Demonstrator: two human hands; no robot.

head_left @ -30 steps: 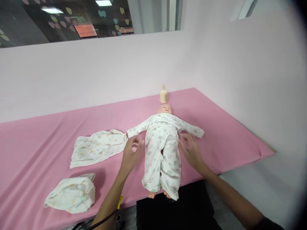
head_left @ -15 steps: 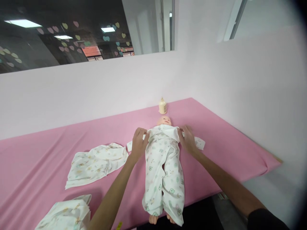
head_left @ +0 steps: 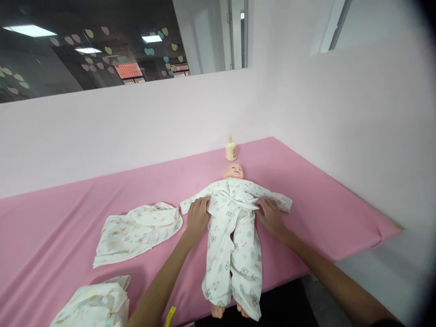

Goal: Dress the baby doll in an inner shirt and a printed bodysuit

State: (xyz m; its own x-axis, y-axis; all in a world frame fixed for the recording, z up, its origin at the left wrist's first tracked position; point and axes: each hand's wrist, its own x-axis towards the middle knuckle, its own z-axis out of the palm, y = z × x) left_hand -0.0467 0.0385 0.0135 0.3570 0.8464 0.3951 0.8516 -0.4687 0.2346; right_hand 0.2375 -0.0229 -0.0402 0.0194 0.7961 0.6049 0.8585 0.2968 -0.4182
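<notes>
The table (head_left: 306, 190), covered in pink cloth, runs along a pale wall, and a doll (head_left: 233, 227) lies on its back near the right end, head toward the wall and bare feet over the near edge. It wears a white printed suit, sleeves spread out to either side. To the doll's left a loose garment (head_left: 136, 231) lies flat, and nearer than that, toward the table's front edge, sits a folded bundle (head_left: 93, 304). Just beyond the doll's head a small bottle (head_left: 231, 149) stands upright. The left hand (head_left: 196, 217) rests flat against the doll's side under the sleeve, fingers together, nothing in its grip; the right hand (head_left: 270, 217) lies the same way on the other side, palm down, pressing cloth rather than pinching it. The doll looks light with a soft body, and its thin suit will bunch and slide, so the torso under the arms seems the surest hold.
</notes>
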